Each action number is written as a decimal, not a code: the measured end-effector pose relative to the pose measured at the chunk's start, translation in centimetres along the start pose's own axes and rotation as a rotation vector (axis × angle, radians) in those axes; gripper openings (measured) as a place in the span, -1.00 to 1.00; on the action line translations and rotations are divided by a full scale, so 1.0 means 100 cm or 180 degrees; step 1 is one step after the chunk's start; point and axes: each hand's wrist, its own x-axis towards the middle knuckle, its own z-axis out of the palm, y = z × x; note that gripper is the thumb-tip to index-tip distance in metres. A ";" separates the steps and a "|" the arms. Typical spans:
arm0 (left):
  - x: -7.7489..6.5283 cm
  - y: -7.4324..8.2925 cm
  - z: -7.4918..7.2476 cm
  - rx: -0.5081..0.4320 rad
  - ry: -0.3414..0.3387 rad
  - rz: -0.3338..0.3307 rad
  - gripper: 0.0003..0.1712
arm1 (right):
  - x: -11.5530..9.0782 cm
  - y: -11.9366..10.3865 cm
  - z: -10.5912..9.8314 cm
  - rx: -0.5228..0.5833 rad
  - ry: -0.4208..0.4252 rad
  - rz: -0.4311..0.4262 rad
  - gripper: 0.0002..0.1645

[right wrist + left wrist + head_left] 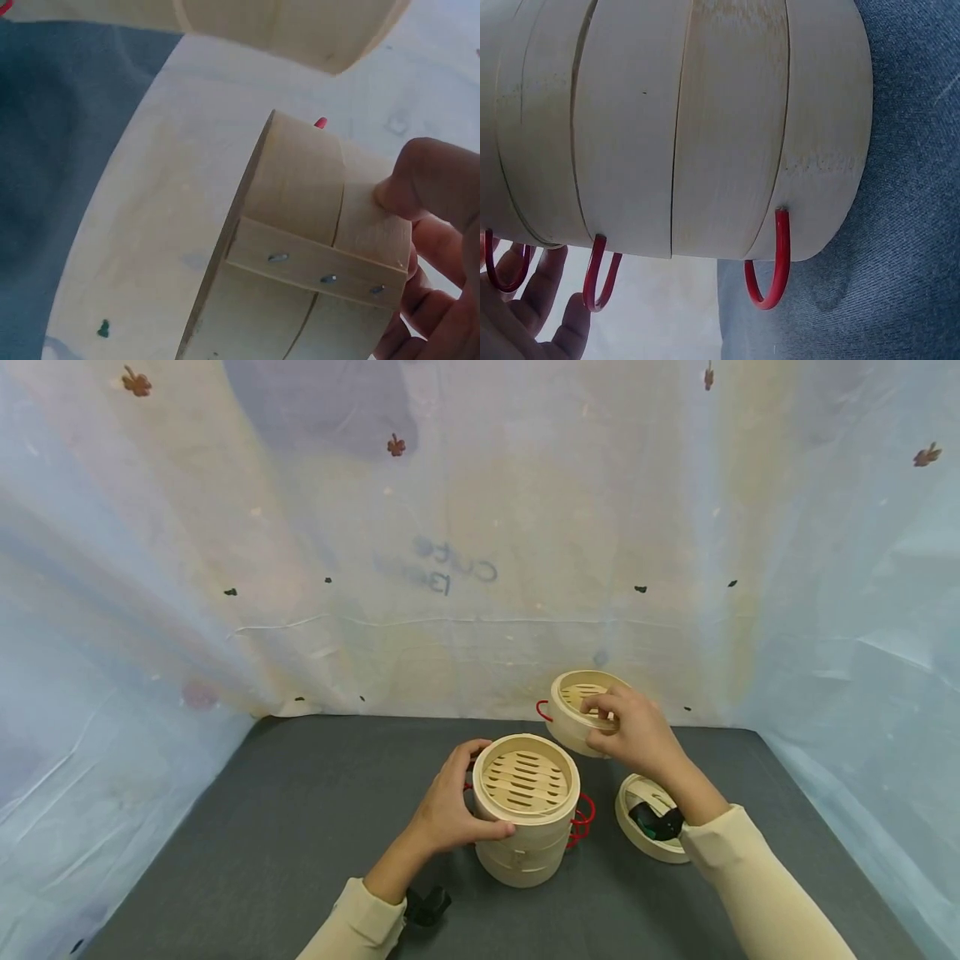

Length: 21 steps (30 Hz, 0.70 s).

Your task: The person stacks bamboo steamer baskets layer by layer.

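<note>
A stack of bamboo steamer baskets (525, 852) with red side handles stands upright on the dark table; a slatted base (525, 781) shows at its top. My left hand (448, 802) holds the stack near its top, thumb across the front and fingers round the far left side. Behind and to the right of the stack, my right hand (637, 727) pinches the rim of a separate steamer basket (300, 202), thumb outside and fingers inside. That basket is up off the table, slightly tilted, with one red handle (543, 710) showing at its left.
Right of the stack, a round bamboo lid-like piece (626, 827) lies on the dark table (300, 827), partly hidden by the right wrist and its black strap device (656, 821). Pale plastic sheeting (480, 527) hangs behind and at both sides.
</note>
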 end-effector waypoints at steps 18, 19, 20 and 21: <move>-0.001 -0.006 -0.005 -0.0184 -0.0152 0.0053 0.16 | -0.003 -0.039 -0.024 0.0420 0.0061 -0.0157 -0.66; -0.001 -0.007 -0.005 -0.0193 -0.0161 0.0055 0.16 | -0.003 -0.041 -0.025 0.0422 0.0075 -0.0191 -0.65; 0.000 -0.007 -0.005 -0.0212 -0.0164 0.0063 0.16 | -0.004 -0.043 -0.025 0.0422 0.0088 -0.0227 -0.66; 0.000 -0.008 -0.006 -0.0216 -0.0169 0.0071 0.16 | -0.005 -0.045 -0.026 0.0423 0.0102 -0.0264 -0.66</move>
